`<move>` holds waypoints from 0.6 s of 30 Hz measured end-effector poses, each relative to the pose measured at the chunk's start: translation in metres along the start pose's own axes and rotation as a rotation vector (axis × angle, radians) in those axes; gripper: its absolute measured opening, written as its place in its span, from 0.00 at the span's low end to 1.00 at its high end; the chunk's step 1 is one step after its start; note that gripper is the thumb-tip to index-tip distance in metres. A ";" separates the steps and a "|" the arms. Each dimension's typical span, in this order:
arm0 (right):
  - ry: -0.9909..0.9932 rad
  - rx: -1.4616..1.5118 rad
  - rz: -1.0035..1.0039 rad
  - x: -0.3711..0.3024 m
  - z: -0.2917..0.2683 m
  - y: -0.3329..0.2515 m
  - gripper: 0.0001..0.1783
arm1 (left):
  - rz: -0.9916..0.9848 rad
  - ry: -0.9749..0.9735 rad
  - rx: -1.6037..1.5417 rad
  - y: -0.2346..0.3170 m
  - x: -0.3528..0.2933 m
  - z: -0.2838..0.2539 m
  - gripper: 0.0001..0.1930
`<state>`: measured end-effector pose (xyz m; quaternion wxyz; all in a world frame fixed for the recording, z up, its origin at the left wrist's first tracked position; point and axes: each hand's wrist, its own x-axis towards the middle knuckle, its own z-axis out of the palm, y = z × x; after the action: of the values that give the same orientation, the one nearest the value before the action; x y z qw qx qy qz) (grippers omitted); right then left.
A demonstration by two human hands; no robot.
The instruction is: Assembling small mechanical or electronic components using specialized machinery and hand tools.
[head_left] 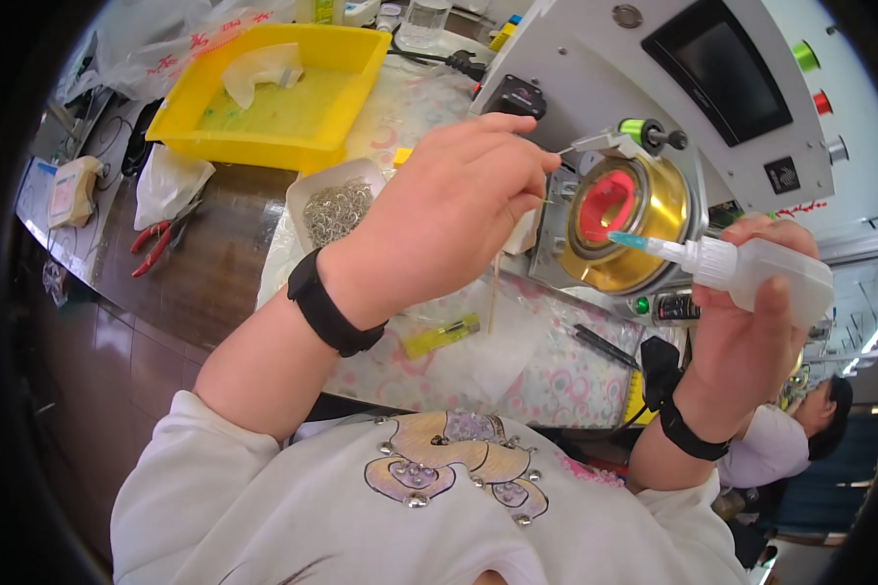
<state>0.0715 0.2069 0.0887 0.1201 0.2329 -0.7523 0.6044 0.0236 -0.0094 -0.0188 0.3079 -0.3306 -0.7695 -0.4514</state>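
My right hand [751, 322] is wrapped round a translucent squeeze bottle [785, 278]. Its teal needle tip [626, 239] points left, in front of the gold round drum [595, 268] with a red centre on the machine. Bent at the wrist, my left hand [454, 210] reaches to the machine's front, fingers pinched together beside a thin metal arm [595, 146]. What they pinch, if anything, is too small to make out. Above the drum sits a spool of bright green thread [639, 132]. Partly behind my left wrist, a white tray [295, 195] holds many small, shiny, hook-like metal pieces [334, 214].
A yellow basin [366, 58] stands far left, near red-handled pliers [151, 249] and a white bag [171, 185]. A yellow lighter-like piece [441, 336] and black tweezers-like tools [605, 346] lie on the patterned cover. The machine carries a dark screen [717, 73]. Another person [795, 434] sits at right.
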 end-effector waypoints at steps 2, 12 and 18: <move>0.113 -0.160 -0.098 0.006 0.014 0.008 0.23 | -0.010 -0.008 -0.003 -0.001 0.001 -0.001 0.06; 0.216 -0.025 -0.223 0.028 0.010 0.040 0.25 | 0.026 0.026 -0.076 -0.010 0.005 0.004 0.06; 0.012 0.094 -0.340 0.037 0.014 0.048 0.24 | 0.075 0.021 -0.070 -0.017 0.004 0.008 0.06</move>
<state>0.0167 0.1935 0.0615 0.2140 0.3585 -0.6724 0.6112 0.0066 -0.0073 -0.0278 0.3210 -0.3650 -0.7369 -0.4697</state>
